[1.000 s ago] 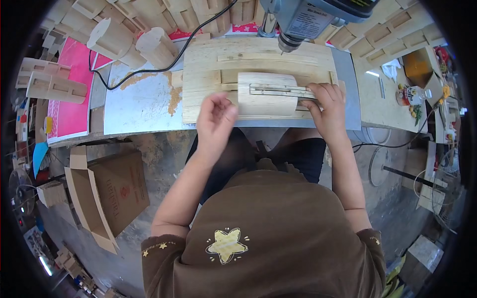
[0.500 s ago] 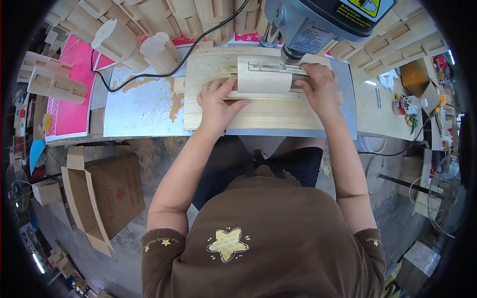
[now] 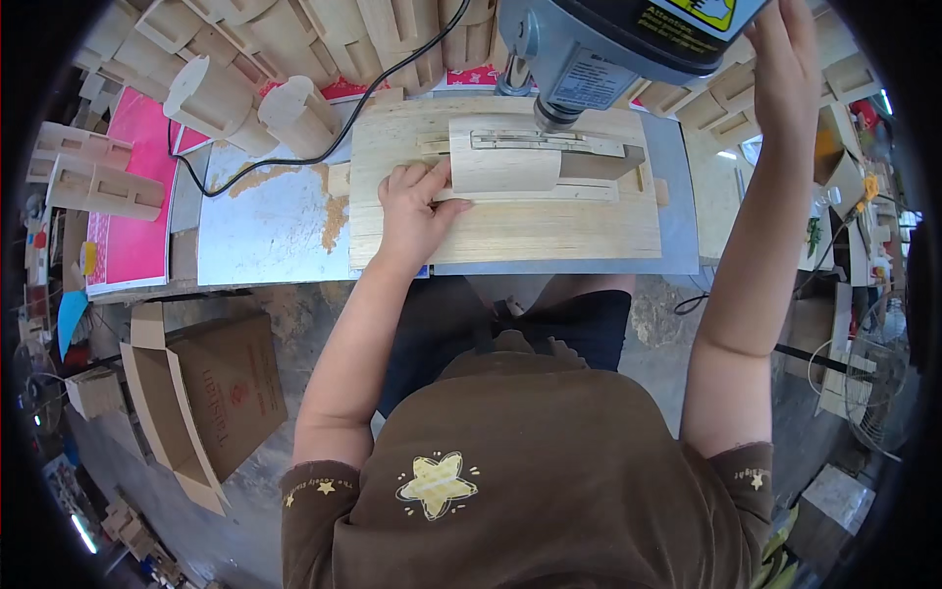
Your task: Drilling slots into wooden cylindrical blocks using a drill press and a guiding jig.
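A pale wooden cylinder [image 3: 505, 172] lies on its side in a flat wooden jig [image 3: 549, 228], a slotted metal strip [image 3: 510, 142] along its top. My left hand [image 3: 416, 196] holds the cylinder's left end, its fingertips against it and the thumb stretched along the jig. The chuck [image 3: 556, 116] of a grey-blue bench drill [image 3: 599, 44] hangs just above the strip; I cannot make out a bit. Raised beside the drill's right side is my right hand [image 3: 787, 69]; its fingertips run past the upper edge of the picture, so what they touch is hidden.
Several cut wooden cylinders [image 3: 216, 103] crowd the back and left of the bench. A black cable [image 3: 339, 137] curves across a white board [image 3: 260, 231] strewn with sawdust. An open cardboard box [image 3: 231, 383] stands on the floor at left. A fan [image 3: 878, 363] is at the right.
My right hand has let go of the cylinder's right end and risen to the drill's right side. My left hand stays at the left end. The whole view has shifted slightly.
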Demonstrator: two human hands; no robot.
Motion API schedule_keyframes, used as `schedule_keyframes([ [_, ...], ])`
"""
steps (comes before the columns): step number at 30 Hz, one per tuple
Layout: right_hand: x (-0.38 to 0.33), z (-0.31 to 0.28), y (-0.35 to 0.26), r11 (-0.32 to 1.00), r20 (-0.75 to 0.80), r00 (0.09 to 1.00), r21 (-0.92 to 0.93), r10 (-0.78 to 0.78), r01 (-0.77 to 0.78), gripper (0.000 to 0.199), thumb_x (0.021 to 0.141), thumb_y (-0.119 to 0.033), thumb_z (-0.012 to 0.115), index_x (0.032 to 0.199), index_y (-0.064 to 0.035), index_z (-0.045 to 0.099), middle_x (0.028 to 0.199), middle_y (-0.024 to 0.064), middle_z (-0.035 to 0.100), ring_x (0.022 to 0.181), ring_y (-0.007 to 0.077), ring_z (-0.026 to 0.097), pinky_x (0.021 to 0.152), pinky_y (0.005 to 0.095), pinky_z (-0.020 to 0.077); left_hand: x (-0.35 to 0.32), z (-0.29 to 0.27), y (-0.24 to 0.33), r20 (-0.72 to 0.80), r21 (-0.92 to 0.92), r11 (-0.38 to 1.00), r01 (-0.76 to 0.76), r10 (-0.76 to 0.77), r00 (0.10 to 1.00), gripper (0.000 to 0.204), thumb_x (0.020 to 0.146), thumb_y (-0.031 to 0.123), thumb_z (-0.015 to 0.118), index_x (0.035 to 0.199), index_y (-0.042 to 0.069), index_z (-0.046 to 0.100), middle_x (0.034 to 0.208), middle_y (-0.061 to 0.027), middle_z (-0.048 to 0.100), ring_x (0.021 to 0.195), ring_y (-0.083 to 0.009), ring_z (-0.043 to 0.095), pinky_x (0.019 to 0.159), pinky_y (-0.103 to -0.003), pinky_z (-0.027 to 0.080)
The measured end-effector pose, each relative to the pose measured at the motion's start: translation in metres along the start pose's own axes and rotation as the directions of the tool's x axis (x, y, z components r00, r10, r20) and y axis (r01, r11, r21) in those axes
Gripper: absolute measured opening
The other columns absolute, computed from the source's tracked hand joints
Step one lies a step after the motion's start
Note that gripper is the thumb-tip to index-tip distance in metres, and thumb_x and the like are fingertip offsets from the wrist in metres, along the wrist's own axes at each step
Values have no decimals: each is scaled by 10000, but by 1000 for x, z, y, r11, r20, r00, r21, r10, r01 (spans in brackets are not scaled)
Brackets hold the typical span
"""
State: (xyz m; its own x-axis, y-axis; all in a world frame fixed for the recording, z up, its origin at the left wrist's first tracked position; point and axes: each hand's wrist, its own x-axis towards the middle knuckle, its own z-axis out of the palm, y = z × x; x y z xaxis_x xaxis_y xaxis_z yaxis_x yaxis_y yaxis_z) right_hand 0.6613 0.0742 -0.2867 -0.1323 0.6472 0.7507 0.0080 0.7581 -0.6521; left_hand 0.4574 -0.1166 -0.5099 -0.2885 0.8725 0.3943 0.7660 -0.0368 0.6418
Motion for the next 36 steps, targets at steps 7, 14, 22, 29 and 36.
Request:
schedule_keyframes([
  [7,-4,19,-35,875,110,987,-461,-113,151,210,888,-165,497,903,19,597,798,88,609,791,137,552,701,254,430,-1,-3,2,14,14,1000,28,-28,1000,551,575,166,779,1105,147,630,793,2,543,847,-214,501,834,-379,315],
  [14,-87,-12,-53,872,188,982,-476,-25,113,118,878,-78,562,839,20,614,570,60,477,535,105,446,521,245,367,-4,-2,-6,7,29,999,19,-19,1000,547,565,155,784,1092,142,639,789,2,541,842,-211,504,828,-376,319],
  [22,-160,-4,12,891,160,987,-448,-6,78,122,838,-19,546,923,8,630,707,96,557,604,191,519,563,288,395,-1,-1,-2,-5,18,1000,5,-5,1000,549,559,163,788,1087,135,638,799,-3,552,839,-218,510,812,-375,328],
  [29,-159,0,25,886,184,971,-410,-153,218,133,799,-7,571,922,-3,621,751,106,575,627,239,522,568,324,399,-1,0,-4,-48,33,998,-53,55,997,531,578,166,772,1087,108,635,722,-17,508,742,-223,482,727,-360,365],
  [36,-50,0,-31,874,36,988,-462,-152,152,230,906,-137,474,839,34,613,666,27,549,574,93,482,536,224,353,-2,-3,7,-27,113,994,2,1,1000,529,573,195,777,1080,139,638,858,-8,582,883,-228,512,827,-393,322],
])
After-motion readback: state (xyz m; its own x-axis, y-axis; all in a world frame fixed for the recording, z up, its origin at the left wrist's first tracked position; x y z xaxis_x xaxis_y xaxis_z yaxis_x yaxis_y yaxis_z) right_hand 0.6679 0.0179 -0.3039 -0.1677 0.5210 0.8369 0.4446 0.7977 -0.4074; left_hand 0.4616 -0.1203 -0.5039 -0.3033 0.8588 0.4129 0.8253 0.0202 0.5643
